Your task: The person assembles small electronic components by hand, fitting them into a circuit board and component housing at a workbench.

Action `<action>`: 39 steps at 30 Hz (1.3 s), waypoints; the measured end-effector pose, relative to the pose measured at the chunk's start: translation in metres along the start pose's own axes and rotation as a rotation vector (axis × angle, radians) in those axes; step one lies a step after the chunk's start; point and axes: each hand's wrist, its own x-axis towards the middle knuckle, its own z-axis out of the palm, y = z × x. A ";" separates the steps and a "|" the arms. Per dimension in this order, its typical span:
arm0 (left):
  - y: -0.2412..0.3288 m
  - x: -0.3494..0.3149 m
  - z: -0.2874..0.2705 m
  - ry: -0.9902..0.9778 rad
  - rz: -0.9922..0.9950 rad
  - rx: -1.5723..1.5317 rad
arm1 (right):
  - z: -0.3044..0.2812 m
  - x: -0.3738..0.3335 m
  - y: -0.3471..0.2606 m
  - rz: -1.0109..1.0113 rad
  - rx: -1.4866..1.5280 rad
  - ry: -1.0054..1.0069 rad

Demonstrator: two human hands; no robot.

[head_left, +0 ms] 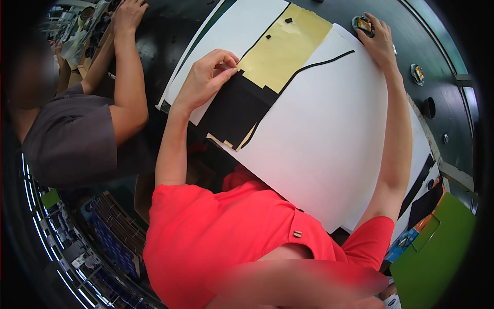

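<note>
My left hand [206, 77] is closed, with thumb and forefinger pinched at the upper left corner of a black sheet [237, 110]. Whatever sits between those fingertips is too small to make out. The black sheet covers the near part of a yellow backing sheet [301, 44]. On the bare yellow part lie two small black pieces [288, 20]. Along its right edge a thin black strip [309, 67] curves away onto white paper [329, 123]. At the far right my right hand [380, 44] grips a small round part [364, 24] with an orange-yellow centre.
On the dark table right of the paper are another round part [417, 74], a dark cup-like ring [429, 108] and a small metal piece [446, 138]. A green panel [437, 252] stands at lower right. Another person in a grey shirt [77, 136] works on my left beside cartons.
</note>
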 end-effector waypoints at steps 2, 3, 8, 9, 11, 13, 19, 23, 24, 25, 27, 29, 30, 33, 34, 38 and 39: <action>-0.007 -0.004 0.000 0.029 -0.017 -0.044 | 0.001 0.000 -0.005 0.004 -0.012 0.056; -0.011 -0.006 -0.001 0.056 -0.035 -0.091 | 0.002 0.000 -0.008 0.009 -0.025 0.110; -0.024 0.008 -0.004 0.208 -0.073 -0.229 | -0.027 -0.009 -0.012 0.146 0.198 0.196; -0.017 0.024 -0.004 0.245 -0.012 -0.148 | -0.035 -0.014 -0.014 0.225 0.379 0.191; 0.003 0.067 0.003 0.268 0.128 -0.056 | -0.055 -0.027 -0.022 0.310 0.560 0.164; 0.014 0.125 0.016 0.192 0.231 -0.040 | -0.078 -0.043 -0.049 0.407 0.784 0.110; -0.013 0.296 0.062 0.209 0.148 0.043 | -0.124 -0.108 -0.126 0.528 1.070 0.044; -0.021 0.326 0.075 0.184 0.023 0.102 | -0.141 -0.150 -0.141 0.575 1.092 0.037; -0.026 0.331 0.072 0.180 0.029 0.105 | -0.144 -0.155 -0.146 0.589 1.092 0.035; -0.034 0.336 0.067 0.140 -0.041 0.067 | -0.147 -0.160 -0.149 0.587 1.096 0.041; -0.037 0.335 0.066 0.117 -0.061 0.059 | -0.148 -0.168 -0.151 0.568 1.098 0.039; -0.032 0.331 0.072 0.117 -0.081 0.067 | -0.150 -0.172 -0.153 0.565 1.084 0.035; -0.027 0.329 0.074 0.121 -0.107 0.069 | -0.150 -0.174 -0.155 0.560 1.067 0.020; -0.029 0.330 0.073 0.116 -0.126 0.087 | -0.152 -0.175 -0.158 0.554 1.052 0.008; -0.030 0.330 0.072 0.104 -0.136 0.120 | -0.153 -0.175 -0.159 0.548 1.045 0.000; -0.038 0.339 0.073 0.167 -0.061 0.162 | -0.154 -0.176 -0.162 0.540 1.034 0.014; -0.052 0.347 0.056 0.173 -0.081 0.127 | -0.153 -0.173 -0.163 0.505 1.019 0.014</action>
